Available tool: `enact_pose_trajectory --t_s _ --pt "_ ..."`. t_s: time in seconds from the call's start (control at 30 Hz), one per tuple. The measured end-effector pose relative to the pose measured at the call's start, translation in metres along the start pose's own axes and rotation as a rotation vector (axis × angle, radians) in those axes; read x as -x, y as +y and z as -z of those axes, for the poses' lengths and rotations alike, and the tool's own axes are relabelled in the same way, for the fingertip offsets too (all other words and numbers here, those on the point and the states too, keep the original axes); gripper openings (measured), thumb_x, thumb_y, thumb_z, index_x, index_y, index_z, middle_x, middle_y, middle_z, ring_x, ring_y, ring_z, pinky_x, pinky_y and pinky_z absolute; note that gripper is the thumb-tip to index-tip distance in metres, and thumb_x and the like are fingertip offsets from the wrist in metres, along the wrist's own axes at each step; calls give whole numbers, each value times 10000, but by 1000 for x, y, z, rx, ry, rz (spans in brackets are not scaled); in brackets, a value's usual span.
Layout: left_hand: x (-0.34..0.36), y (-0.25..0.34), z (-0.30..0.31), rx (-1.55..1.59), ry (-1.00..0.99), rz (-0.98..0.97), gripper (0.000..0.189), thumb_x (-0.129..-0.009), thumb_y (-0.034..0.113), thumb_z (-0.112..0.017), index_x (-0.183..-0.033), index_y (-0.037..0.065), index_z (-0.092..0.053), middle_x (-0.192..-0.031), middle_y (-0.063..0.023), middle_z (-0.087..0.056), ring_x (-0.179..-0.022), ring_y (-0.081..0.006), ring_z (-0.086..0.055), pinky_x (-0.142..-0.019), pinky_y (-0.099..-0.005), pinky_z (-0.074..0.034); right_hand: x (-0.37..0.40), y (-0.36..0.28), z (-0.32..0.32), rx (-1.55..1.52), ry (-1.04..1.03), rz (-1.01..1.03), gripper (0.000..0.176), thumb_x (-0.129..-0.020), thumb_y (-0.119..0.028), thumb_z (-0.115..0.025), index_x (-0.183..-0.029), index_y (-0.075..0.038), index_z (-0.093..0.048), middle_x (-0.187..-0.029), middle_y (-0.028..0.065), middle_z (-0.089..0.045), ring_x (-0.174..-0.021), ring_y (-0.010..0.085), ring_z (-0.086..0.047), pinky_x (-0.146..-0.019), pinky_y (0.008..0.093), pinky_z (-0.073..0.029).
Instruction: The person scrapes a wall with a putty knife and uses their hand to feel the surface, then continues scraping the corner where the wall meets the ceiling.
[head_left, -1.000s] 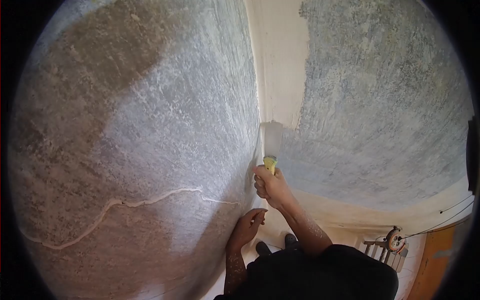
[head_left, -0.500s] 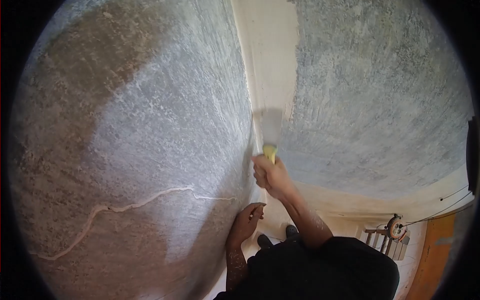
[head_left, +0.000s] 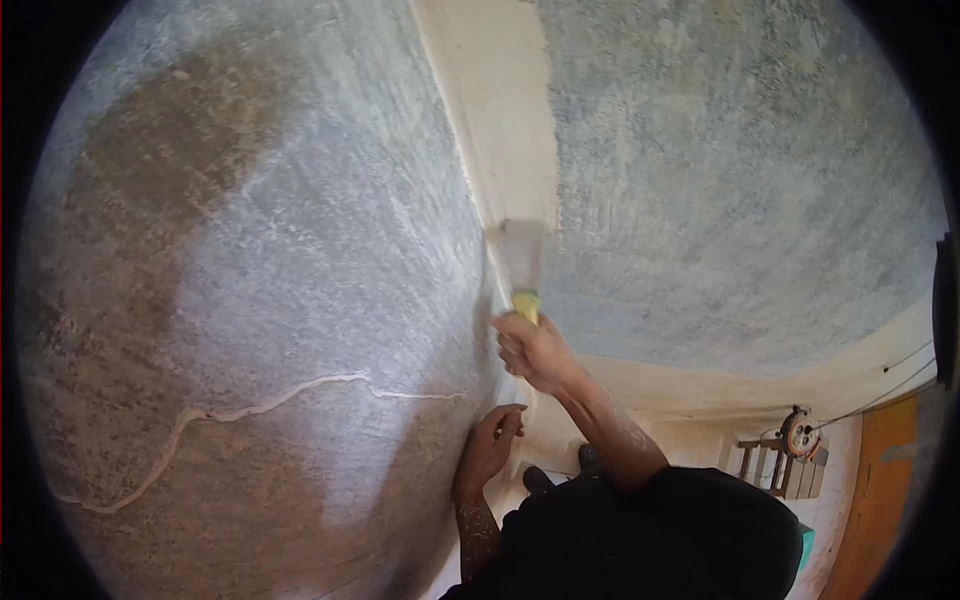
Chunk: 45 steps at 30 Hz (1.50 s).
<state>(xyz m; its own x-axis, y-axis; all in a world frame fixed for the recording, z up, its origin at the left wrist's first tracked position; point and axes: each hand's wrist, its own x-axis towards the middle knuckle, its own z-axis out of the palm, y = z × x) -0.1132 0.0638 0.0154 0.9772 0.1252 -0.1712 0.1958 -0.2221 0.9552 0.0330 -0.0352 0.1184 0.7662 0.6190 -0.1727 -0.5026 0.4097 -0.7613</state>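
My right hand (head_left: 540, 352) grips the yellow handle of a putty knife (head_left: 525, 303). The knife's wide blade points up and lies over a smooth cream strip of filler (head_left: 498, 120) running along the wall corner; motion blurs it slightly. Lower down, my left hand (head_left: 488, 445) is bent at the wrist beside the left wall (head_left: 300, 270). Its fingers are loosely curled in towards the thumb, and nothing shows in them. Whitish specks mark both forearms.
A pale filled crack (head_left: 250, 411) zigzags across the left wall. Mottled grey plaster covers the right wall (head_left: 740, 180). At lower right are an orange-and-black cable reel (head_left: 801, 435), a slatted wooden stool (head_left: 797, 476) and an orange panel (head_left: 880, 500). My shoes (head_left: 538, 481) show below.
The view has shifted, so the corner and filler strip appear further left. My right hand still holds the putty knife at the strip. My left hand stays beside the wall.
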Motion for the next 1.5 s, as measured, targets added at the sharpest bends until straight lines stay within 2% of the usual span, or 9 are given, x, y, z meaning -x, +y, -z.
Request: enact_pose_trajectory --t_s 0.2,0.33,0.47,0.57,0.77,0.9,1.23,1.33,1.5 --pt "1 -2 0 20 12 42 318 -1015 265 -505 -1192 26 -617 -894 -68 -639 -842 -145 -619 -797 -284 -475 4 18 17 9 83 -99 318 -911 -158 -593 -675 -169 -379 -518 -77 -320 -392 51 -269 -355 253 -182" --pt "3 0 -1 17 3 32 316 -1018 266 -500 -1190 26 -615 -882 -52 -626 -829 -131 -606 -774 -278 -467 3 14 -6 -207 -58 -110 293 -897 -155 -612 -697 -168 -397 -533 -83 -335 -401 39 -293 -351 238 -187" --pt "3 2 3 6 13 22 324 -1028 269 -474 -1181 19 -611 -845 -17 -602 -806 -109 -581 -714 -266 -448 1 26 36 11 53 -116 291 -902 -165 -605 -692 -162 -404 -534 -86 -329 -403 39 -289 -370 245 -194" --pt "-4 0 -2 27 10 7 354 -1033 298 -456 -1179 15 -611 -837 -18 -602 -803 -112 -581 -712 -268 -446 -7 10 19 30 18 75 287 -908 -172 -601 -697 -166 -407 -536 -88 -331 -401 34 -284 -367 234 -195" --pt "-1 7 1 85 8 28 359 -1040 293 -442 -1194 13 -605 -856 -31 -609 -808 -125 -587 -730 -271 -459 -2 30 42 39 52 -130 298 -908 -160 -598 -692 -168 -392 -531 -89 -316 -399 41 -271 -369 241 -192" --pt "0 -1 -1 52 5 6 389 -1043 327 -419 -1185 15 -603 -852 -14 -608 -802 -112 -580 -709 -266 -443 0 14 -1 -147 -37 -55 289 -907 -158 -598 -704 -175 -393 -533 -87 -317 -391 39 -262 -359 237 -180" --pt "5 0 1 57 0 6 362 -1039 319 -440 -1188 36 -609 -857 -1 -600 -821 -97 -570 -728 -258 -443 0 -20 -4 3 -82 49 299 -900 -163 -611 -678 -157 -410 -529 -75 -341 -386 58 -270 -366 260 -194" --pt "1 -1 1 70 0 -7 351 -1037 310 -448 -1185 37 -611 -861 -2 -600 -820 -98 -568 -730 -258 -442 8 16 28 86 175 -75 305 -905 -171 -604 -666 -151 -416 -530 -72 -350 -388 63 -272 -370 263 -203" --pt "3 -2 -1 55 3 -9 336 -1032 294 -463 -1186 34 -609 -863 -3 -604 -819 -101 -567 -735 -257 -442 16 -8 7 11 97 31 285 -913 -182 -597 -681 -149 -434 -533 -68 -355 -392 55 -283 -364 253 -194"
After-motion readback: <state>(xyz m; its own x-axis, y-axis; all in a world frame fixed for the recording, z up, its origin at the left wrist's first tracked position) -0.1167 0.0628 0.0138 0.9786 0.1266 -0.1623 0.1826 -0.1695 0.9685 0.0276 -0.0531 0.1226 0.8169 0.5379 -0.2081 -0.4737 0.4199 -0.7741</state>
